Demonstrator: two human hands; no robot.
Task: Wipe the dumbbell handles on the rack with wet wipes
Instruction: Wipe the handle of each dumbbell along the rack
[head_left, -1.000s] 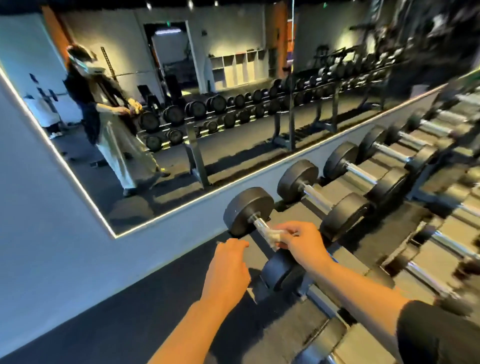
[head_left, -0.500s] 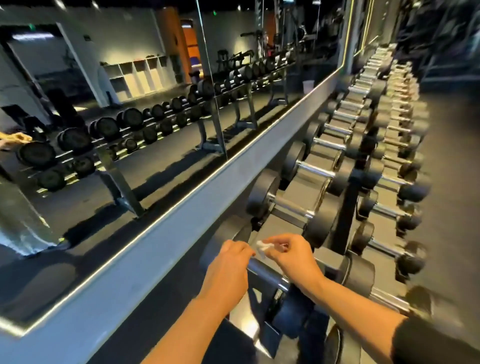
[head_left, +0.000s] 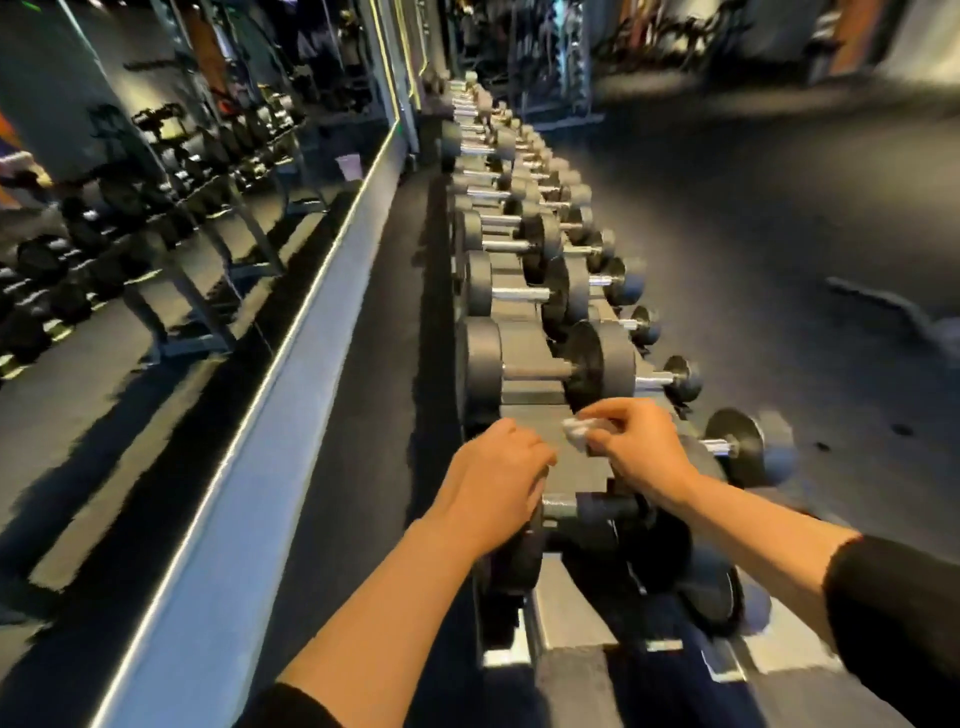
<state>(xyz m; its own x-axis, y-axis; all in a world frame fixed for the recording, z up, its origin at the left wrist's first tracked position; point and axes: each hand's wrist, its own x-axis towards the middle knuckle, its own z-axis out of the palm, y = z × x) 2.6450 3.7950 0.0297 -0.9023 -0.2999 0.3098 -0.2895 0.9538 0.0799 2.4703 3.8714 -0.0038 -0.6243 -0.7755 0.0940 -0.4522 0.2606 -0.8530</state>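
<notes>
A long rack (head_left: 524, 400) of black dumbbells with chrome handles runs away from me up the middle of the view. My right hand (head_left: 639, 447) pinches a small crumpled white wet wipe (head_left: 577, 430) above the rack, just in front of a large dumbbell (head_left: 535, 371). My left hand (head_left: 498, 480) hovers beside it with curled fingers, over the end plate of the nearest dumbbell; I cannot tell whether it touches the plate. That nearest dumbbell's dark handle (head_left: 592, 506) shows between my wrists.
A wall mirror (head_left: 156, 218) with a lit lower edge runs along the left and reflects the rack. A lower tier of smaller dumbbells (head_left: 737, 441) juts out on the right. Dark gym floor (head_left: 779, 234) spreads to the right.
The view has swung right, from the mirror to along the rack. My right hand left the handle it was wiping and lifted the wipe; both hands now hover above the rack.
</notes>
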